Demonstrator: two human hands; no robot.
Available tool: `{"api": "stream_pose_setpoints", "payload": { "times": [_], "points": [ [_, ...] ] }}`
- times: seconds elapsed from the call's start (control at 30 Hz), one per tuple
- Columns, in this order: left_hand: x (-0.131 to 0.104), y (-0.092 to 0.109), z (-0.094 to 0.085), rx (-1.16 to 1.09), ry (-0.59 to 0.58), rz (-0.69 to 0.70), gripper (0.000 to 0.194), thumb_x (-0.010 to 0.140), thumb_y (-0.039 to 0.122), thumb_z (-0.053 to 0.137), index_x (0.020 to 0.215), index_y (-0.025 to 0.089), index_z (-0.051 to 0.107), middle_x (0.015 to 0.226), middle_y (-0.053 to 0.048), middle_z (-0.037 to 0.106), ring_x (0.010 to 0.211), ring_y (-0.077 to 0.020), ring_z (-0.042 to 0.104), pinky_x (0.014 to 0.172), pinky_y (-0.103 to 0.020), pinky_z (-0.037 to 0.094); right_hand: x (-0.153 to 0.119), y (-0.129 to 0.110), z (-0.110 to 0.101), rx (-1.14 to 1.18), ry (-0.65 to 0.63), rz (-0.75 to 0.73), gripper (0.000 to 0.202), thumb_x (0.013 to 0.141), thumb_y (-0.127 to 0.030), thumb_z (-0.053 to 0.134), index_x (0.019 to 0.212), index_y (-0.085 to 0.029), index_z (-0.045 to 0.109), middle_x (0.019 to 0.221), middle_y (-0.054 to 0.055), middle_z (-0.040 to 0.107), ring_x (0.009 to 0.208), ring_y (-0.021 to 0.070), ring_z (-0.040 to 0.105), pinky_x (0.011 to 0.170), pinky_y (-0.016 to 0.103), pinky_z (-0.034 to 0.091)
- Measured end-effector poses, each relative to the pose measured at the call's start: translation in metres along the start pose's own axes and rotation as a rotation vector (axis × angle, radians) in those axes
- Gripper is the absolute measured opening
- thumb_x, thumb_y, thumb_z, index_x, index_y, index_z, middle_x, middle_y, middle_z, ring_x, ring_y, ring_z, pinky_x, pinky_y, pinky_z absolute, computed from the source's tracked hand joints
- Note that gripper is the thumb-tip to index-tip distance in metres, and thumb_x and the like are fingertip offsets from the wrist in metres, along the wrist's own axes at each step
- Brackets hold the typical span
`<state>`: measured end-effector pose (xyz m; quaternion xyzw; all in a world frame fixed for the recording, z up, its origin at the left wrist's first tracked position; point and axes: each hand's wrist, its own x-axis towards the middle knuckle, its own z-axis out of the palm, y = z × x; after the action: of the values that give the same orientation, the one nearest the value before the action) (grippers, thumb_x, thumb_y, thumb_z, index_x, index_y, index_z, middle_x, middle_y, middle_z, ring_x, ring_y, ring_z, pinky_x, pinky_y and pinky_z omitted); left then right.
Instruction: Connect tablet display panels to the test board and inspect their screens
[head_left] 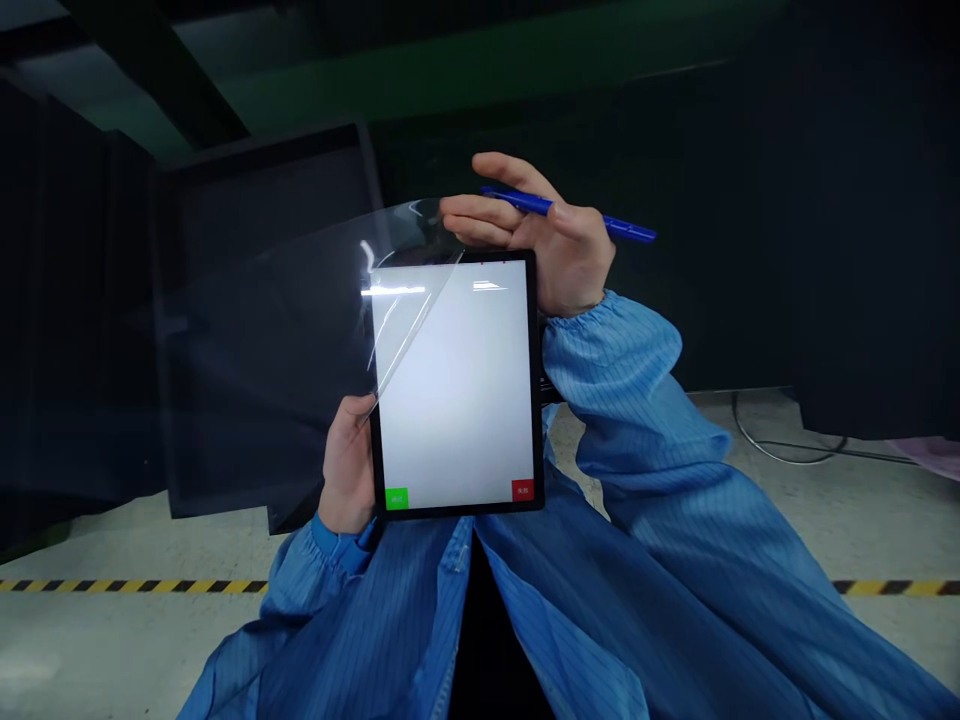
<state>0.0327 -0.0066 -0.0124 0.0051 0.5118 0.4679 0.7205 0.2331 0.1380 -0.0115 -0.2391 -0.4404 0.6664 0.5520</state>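
Observation:
A black-framed tablet (457,400) faces up in front of me, its screen lit plain white, with a green box at the bottom left and a red one at the bottom right. My left hand (349,465) grips its left edge, thumb at the front. A clear plastic film (409,225) stands partly lifted off the screen's upper left, its edge running diagonally down to my left thumb. My right hand (551,235) is at the tablet's top right corner, holding a blue pen (630,230) across its fingers. Its outstretched fingertips meet the film's upper edge.
Dark trays or boxes (262,330) stand at the left, partly seen through the film. A dark bench surface (720,250) stretches away at the right. A cable (795,460) lies at the lower right, and yellow-black tape (135,586) crosses the pale floor.

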Motion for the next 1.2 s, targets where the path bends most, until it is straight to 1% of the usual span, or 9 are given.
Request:
{"api": "stream_pose_setpoints", "payload": {
  "times": [0.07,0.17,0.27,0.37,0.53,0.67,0.83,1.03,1.2],
  "points": [
    [0.0004,0.0003,-0.0007,-0.014,0.004,-0.011,0.021,0.066,0.034,0.067,0.083,0.022,0.072,0.086,-0.007,0.080,0.114,-0.0401,0.070,0.089,-0.047,0.062,-0.0001,0.0003,0.0016,0.007,0.022,-0.031,0.047,0.072,-0.049,0.059,0.113,-0.027,0.062,0.107,0.001,0.079,0.114,0.0282,0.071,0.112,0.043,0.050],
    [0.0010,0.0013,-0.0020,-0.021,-0.006,-0.054,0.024,0.066,0.034,0.066,0.086,0.020,0.072,0.087,-0.008,0.080,0.112,-0.0397,0.071,0.088,-0.046,0.063,0.0008,0.0005,0.0016,-0.031,0.042,-0.014,0.049,0.068,-0.050,0.057,0.112,-0.029,0.062,0.105,-0.002,0.080,0.113,0.0272,0.071,0.110,0.042,0.051],
    [0.0021,0.0019,-0.0025,-0.024,-0.022,-0.088,0.028,0.066,0.036,0.065,0.089,0.020,0.072,0.089,-0.008,0.080,0.113,-0.0400,0.071,0.089,-0.047,0.062,0.0022,0.0014,-0.0006,-0.051,0.014,0.002,0.051,0.066,-0.048,0.056,0.113,-0.029,0.061,0.107,-0.004,0.080,0.114,0.0254,0.071,0.110,0.040,0.051],
    [0.0029,0.0017,-0.0019,-0.035,-0.015,-0.094,0.028,0.064,0.036,0.065,0.086,0.020,0.071,0.089,-0.009,0.080,0.112,-0.0406,0.071,0.089,-0.048,0.062,0.0027,0.0031,-0.0014,-0.002,0.003,-0.050,0.051,0.072,-0.049,0.055,0.116,-0.025,0.061,0.106,-0.001,0.080,0.110,0.0246,0.072,0.107,0.040,0.053],
    [0.0021,0.0006,0.0008,-0.026,0.044,-0.036,0.018,0.064,0.034,0.066,0.077,0.021,0.069,0.085,-0.007,0.080,0.108,-0.0396,0.073,0.087,-0.047,0.063,0.0008,0.0042,-0.0005,0.018,-0.006,-0.058,0.047,0.074,-0.045,0.057,0.116,-0.023,0.062,0.108,0.001,0.080,0.112,0.0251,0.072,0.106,0.037,0.053],
    [0.0012,0.0007,0.0040,-0.021,0.128,0.027,0.012,0.065,0.031,0.067,0.071,0.021,0.067,0.083,-0.007,0.079,0.107,-0.0389,0.073,0.086,-0.045,0.063,-0.0012,0.0040,-0.0011,0.038,-0.030,-0.083,0.050,0.079,-0.044,0.056,0.122,-0.018,0.058,0.110,0.003,0.079,0.112,0.0240,0.072,0.105,0.036,0.052],
    [0.0022,0.0000,0.0039,-0.020,0.125,0.059,0.009,0.068,0.029,0.066,0.073,0.021,0.068,0.085,-0.006,0.079,0.109,-0.0386,0.073,0.085,-0.044,0.063,-0.0033,0.0023,-0.0025,-0.034,-0.046,-0.097,0.051,0.080,-0.047,0.055,0.123,-0.019,0.055,0.111,-0.001,0.079,0.114,0.0208,0.071,0.106,0.031,0.052],
    [0.0026,-0.0002,0.0025,-0.033,0.107,0.043,0.010,0.069,0.029,0.065,0.074,0.021,0.068,0.087,-0.005,0.079,0.109,-0.0366,0.073,0.084,-0.042,0.064,-0.0051,0.0015,-0.0046,-0.054,-0.097,-0.100,0.048,0.083,-0.042,0.051,0.125,-0.019,0.053,0.116,-0.001,0.076,0.123,0.0217,0.066,0.113,0.035,0.048],
    [0.0017,0.0000,0.0032,-0.031,0.111,0.049,0.010,0.070,0.030,0.066,0.075,0.022,0.068,0.086,-0.005,0.079,0.109,-0.0378,0.073,0.084,-0.043,0.063,-0.0040,0.0036,-0.0017,-0.049,-0.027,-0.120,0.046,0.083,-0.047,0.051,0.121,-0.020,0.055,0.111,-0.001,0.078,0.114,0.0209,0.070,0.109,0.035,0.052]
  ]
}}
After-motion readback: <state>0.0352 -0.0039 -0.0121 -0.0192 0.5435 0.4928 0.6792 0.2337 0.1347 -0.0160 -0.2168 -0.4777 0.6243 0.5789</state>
